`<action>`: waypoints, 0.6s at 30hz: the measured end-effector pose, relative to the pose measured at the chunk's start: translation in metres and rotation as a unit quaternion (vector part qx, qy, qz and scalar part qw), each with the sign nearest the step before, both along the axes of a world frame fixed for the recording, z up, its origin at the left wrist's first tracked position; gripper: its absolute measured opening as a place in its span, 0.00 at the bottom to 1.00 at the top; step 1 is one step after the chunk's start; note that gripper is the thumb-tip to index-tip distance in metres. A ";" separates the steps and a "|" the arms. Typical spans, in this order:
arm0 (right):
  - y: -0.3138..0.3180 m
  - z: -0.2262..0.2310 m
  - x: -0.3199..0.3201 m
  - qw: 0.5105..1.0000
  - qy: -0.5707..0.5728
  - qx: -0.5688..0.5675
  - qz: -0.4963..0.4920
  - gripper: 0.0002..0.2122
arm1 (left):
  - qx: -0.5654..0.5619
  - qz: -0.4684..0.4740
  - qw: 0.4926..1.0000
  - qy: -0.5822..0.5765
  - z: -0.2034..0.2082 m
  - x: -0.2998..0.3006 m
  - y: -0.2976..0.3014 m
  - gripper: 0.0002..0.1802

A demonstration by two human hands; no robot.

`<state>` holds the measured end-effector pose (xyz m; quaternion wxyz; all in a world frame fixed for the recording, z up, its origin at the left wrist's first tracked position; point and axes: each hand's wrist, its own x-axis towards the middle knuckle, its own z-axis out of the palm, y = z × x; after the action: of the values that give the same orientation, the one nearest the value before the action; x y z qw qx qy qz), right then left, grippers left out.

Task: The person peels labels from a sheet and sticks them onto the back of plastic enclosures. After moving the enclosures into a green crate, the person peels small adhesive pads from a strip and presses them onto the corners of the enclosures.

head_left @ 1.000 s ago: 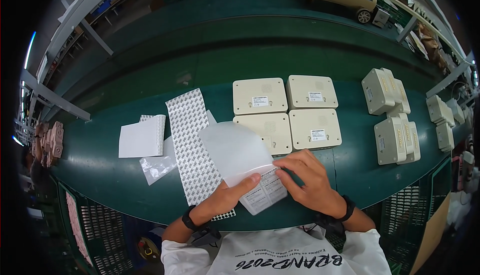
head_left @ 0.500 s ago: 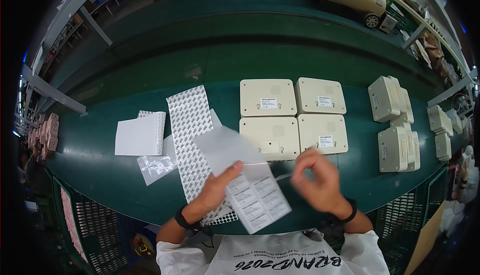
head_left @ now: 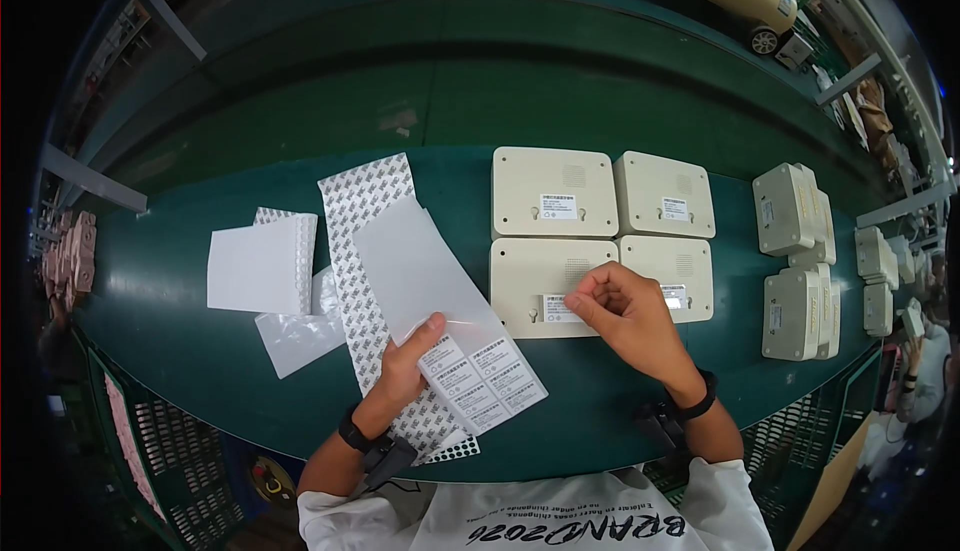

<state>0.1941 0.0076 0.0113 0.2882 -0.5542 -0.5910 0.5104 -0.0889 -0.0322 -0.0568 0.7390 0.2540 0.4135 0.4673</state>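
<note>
My left hand [head_left: 403, 369] grips a sheet of printed labels [head_left: 488, 379], thumb on top, its blank backing part reaching up and away. Pinched in my right hand [head_left: 637, 319] is a small white sticker label [head_left: 556, 309], lying at the lower middle of the near-left cream plastic housing [head_left: 520, 269]. Fingertips hide the label's right end, so I cannot tell how much of it touches. Three more housings lie beside it: far-left [head_left: 520, 176], far-right [head_left: 645, 181] and near-right [head_left: 690, 256]. Each carries a similar label.
Left of the housings lie a long patterned sticker sheet [head_left: 352, 221], a white stack of sheets [head_left: 255, 266] and a clear plastic bag [head_left: 290, 346]. Cream units stand on edge at the right [head_left: 790, 316]. Green crates [head_left: 195, 451] flank the table's near edge. Another person sits at far right.
My right hand has moved up onto the near-left housing, bringing the label against it. My left hand and the label sheet have shifted slightly left. The whole view has shifted a little.
</note>
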 end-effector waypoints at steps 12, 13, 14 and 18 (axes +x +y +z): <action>-0.002 0.000 -0.008 0.998 0.002 0.007 -0.055 0.17 | -0.002 -0.017 0.999 0.050 0.004 0.003 0.004 0.21; -0.001 0.000 -0.007 0.998 0.004 0.009 -0.057 0.17 | 0.000 -0.018 0.998 0.052 0.004 0.003 0.004 0.22; -0.001 0.000 -0.007 0.998 0.006 0.012 -0.058 0.17 | 0.001 -0.018 0.998 0.054 0.003 0.003 0.004 0.22; -0.001 0.001 -0.007 0.998 0.005 0.009 -0.057 0.17 | 0.002 -0.019 0.998 0.057 0.003 0.004 0.004 0.22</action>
<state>0.1870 0.0068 0.0123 0.3244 -0.5819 -0.5618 0.4905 -0.0853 -0.0282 -0.0534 0.7224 0.2894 0.4496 0.4385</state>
